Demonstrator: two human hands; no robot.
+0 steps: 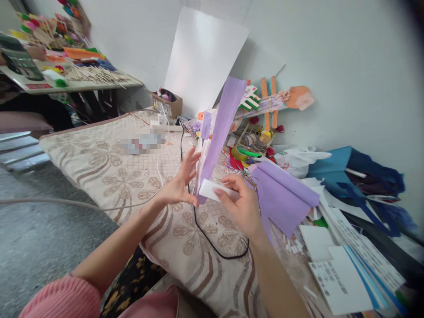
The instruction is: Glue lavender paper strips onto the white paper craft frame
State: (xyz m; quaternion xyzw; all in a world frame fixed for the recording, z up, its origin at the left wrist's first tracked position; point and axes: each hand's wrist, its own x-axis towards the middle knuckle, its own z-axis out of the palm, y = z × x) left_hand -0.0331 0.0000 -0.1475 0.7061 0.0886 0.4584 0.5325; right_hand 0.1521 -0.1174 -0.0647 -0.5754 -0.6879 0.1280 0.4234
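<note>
Between my hands stands a tall strip of purple crepe-like paper [223, 128], tilted to the right at its top, with white pieces along its left side. My left hand [180, 183] is at its lower left with fingers spread; thumb and fingertips come close to the white edge, and whether they touch it I cannot tell. My right hand [243, 205] pinches a small flat white rectangular piece [212, 190] between thumb and fingers, in front of the strip's lower end. Scissors [249, 176] lie just beyond my right hand, by a larger purple sheet [285, 196].
A black cable [215, 251] loops over the patterned tablecloth [145, 176]. A power strip [165, 126] and cardboard box [169, 105] stand at the back. Green tape [241, 153], white boards [344, 278] and a blue bag [344, 165] are right. Another person's hand [35, 53] shows far left.
</note>
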